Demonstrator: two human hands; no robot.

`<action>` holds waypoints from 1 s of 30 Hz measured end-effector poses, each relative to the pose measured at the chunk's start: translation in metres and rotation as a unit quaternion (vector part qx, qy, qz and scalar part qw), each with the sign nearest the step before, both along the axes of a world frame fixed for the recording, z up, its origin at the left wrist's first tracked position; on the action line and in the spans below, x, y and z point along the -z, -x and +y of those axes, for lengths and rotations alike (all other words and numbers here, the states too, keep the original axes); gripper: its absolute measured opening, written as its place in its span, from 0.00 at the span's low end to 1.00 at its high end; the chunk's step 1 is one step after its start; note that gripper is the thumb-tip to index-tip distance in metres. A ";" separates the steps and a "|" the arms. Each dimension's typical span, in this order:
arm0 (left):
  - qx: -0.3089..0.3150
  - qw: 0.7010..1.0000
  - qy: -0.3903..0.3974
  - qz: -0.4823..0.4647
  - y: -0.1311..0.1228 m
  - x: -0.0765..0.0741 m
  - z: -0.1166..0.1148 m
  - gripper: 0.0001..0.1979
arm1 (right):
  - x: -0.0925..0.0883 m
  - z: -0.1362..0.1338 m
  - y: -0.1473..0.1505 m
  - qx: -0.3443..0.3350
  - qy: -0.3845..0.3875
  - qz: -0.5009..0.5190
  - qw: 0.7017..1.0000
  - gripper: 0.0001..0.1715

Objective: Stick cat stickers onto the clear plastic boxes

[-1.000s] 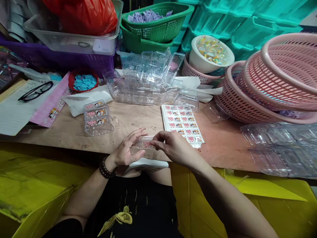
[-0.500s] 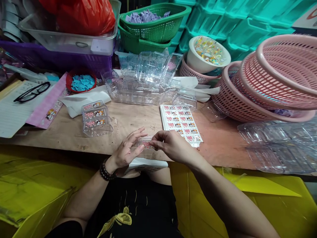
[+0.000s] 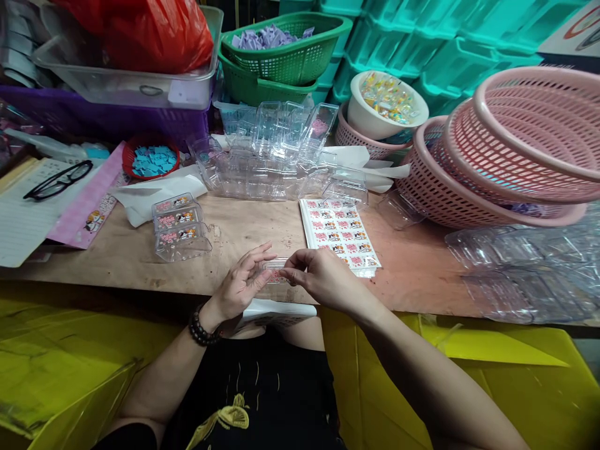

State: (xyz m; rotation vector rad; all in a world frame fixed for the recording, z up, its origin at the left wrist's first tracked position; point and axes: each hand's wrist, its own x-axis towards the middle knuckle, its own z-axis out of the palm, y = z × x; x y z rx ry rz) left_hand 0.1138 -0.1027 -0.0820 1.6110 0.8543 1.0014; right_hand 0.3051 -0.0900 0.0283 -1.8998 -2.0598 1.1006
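Note:
Between my two hands, at the table's front edge, lies a small clear plastic box (image 3: 276, 264) with a pink-printed sticker (image 3: 276, 275) on it. My left hand (image 3: 246, 278) rests at the box's left side, fingers apart. The fingers of my right hand (image 3: 312, 273) are pinched together on the sticker's right end. Behind my right hand is a stack of sticker sheets (image 3: 337, 234) with cat pictures. To the left stand clear boxes (image 3: 182, 234) bearing cat stickers.
Many clear boxes (image 3: 267, 169) are piled at the back. Pink baskets (image 3: 469, 181) and more clear cases (image 3: 525, 275) stand on the right. A red bowl (image 3: 150, 157) of blue pieces, glasses (image 3: 59, 180) and papers lie left.
The view has shifted slightly. My right hand's fingertips are a little further left and lower over the sticker; my left hand has hardly moved.

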 end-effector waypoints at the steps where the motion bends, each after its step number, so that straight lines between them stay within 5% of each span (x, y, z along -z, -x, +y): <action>1: -0.002 1.000 0.000 0.001 0.000 0.000 0.000 0.18 | 0.000 -0.001 0.000 0.000 -0.003 -0.004 1.000 0.12; 8: -0.010 1.000 0.020 -0.003 -0.002 -0.004 -0.001 0.17 | 0.000 -0.016 -0.003 0.016 -0.041 -0.009 0.999 0.05; 12: -0.004 0.998 0.052 -0.037 -0.003 -0.005 -0.002 0.16 | 0.015 -0.029 -0.013 0.090 -0.045 0.098 0.990 0.23; 16: -0.003 0.998 0.055 -0.029 -0.002 -0.005 -0.003 0.16 | 0.027 -0.035 -0.015 0.127 -0.047 0.145 0.980 0.20; 24: -0.001 0.998 0.051 -0.021 -0.002 -0.004 -0.004 0.16 | 0.016 -0.035 -0.023 0.136 -0.076 -0.005 0.988 0.19; 30: -0.006 0.996 0.073 -0.051 -0.007 -0.007 -0.003 0.15 | 0.033 -0.029 -0.030 0.120 -0.079 0.064 0.988 0.44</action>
